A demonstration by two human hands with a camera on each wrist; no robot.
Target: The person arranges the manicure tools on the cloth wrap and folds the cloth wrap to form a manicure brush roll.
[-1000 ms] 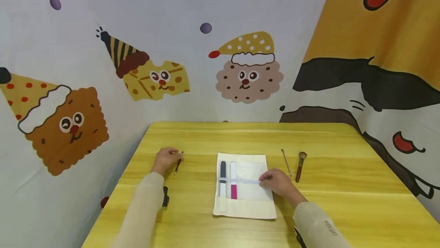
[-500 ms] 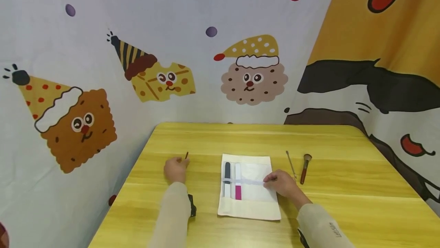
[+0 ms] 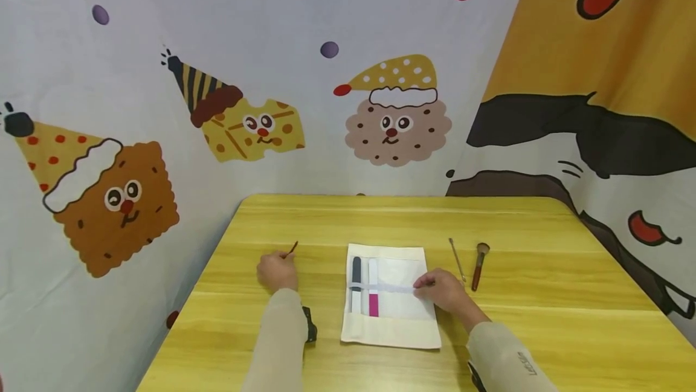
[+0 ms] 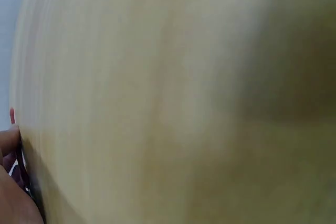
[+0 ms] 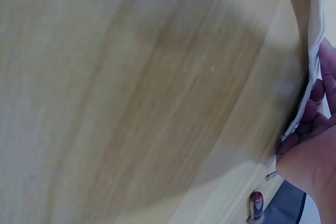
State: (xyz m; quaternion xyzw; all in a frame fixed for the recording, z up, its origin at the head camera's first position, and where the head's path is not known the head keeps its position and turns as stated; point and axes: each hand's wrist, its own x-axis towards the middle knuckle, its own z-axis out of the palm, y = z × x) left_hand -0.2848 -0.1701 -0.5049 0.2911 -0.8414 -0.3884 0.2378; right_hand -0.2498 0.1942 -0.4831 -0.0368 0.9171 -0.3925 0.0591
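Observation:
My left hand (image 3: pixel 278 272) grips a slim dark-red stick (image 3: pixel 292 247) that looks like a thin makeup brush. One end sticks out past the fingers; in the left wrist view its red tip (image 4: pixel 12 113) shows above the thumb. Right of it a cream cloth pouch (image 3: pixel 389 334) lies unfolded, with a pale strap (image 3: pixel 394 288) across. Under the strap sit a black-and-white flat stick (image 3: pixel 356 271) and a white-and-magenta one (image 3: pixel 373 304). My right hand (image 3: pixel 443 289) pinches the pouch's right edge near the strap, fingers curled around it in the right wrist view.
Beyond my right hand lie a thin metal tool (image 3: pixel 457 259) and a makeup brush (image 3: pixel 477 271) with a red-brown handle. The yellow wooden table (image 3: pixel 348 217) ends at a wall cloth (image 3: pixel 261 17) printed with cartoon food.
My left hand has closed around the slim stick, which lay tilted by the fingertips before, and the forearm has swung right. My right hand keeps its hold on the pouch edge.

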